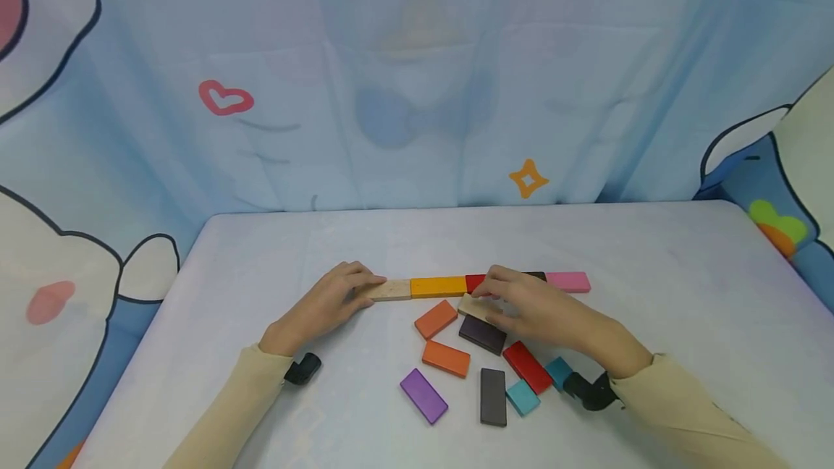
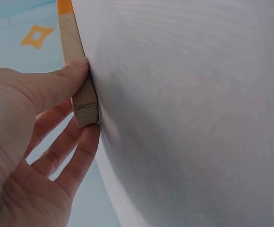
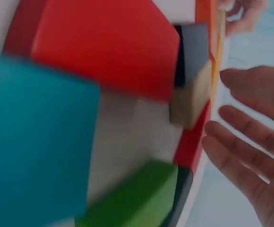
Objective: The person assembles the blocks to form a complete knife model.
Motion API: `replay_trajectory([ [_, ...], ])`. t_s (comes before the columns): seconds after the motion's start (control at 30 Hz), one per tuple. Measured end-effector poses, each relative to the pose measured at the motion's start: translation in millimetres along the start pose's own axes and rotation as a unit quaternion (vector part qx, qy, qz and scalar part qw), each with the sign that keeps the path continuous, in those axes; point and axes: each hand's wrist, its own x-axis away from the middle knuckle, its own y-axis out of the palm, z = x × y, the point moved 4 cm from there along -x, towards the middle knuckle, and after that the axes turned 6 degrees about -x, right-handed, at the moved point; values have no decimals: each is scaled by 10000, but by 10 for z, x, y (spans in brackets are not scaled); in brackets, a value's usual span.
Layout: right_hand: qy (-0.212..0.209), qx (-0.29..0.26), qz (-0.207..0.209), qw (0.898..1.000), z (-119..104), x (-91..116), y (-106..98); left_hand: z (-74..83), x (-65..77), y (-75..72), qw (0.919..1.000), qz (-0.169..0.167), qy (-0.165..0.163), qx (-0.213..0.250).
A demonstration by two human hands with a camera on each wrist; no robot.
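A row of coloured wooden blocks lies end to end across the table: plain wood [image 1: 389, 290], yellow [image 1: 438, 287], red [image 1: 475, 281], black [image 1: 537, 276] and pink [image 1: 568, 281]. At the row's left end my left hand [image 1: 339, 295] pinches the plain wooden block [image 2: 72, 45] between thumb and fingers. My right hand [image 1: 531, 306] hovers over the red and black part, its fingers [image 3: 241, 161] extended beside the red block [image 3: 192, 139]. Below it lie a second plain wooden block [image 1: 474, 305] and a green block [image 3: 139, 198], the green one hidden from the head view.
Loose blocks lie nearer to me: orange ones [image 1: 446, 358], a purple one [image 1: 424, 396], dark ones [image 1: 493, 397], a red one [image 1: 528, 367] and teal ones [image 1: 523, 398]. A printed blue curtain [image 1: 417, 129] hangs behind the white table [image 1: 293, 237].
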Motion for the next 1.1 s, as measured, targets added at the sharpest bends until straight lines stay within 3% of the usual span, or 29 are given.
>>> replay_trajectory([
  [0.27, 285, 291, 106, 9991, -30, -54, 136, 13, -15, -1, 10000, -5, 60, 26],
  [0.73, 438, 132, -196, 9988, -27, -39, 128, -10, 7, -8, 10000, 2, 39, -40],
  [1.1, 431, 272, -83, 9987, 12, -36, 131, -13, -10, 0, 10000, -29, 8, -17],
])
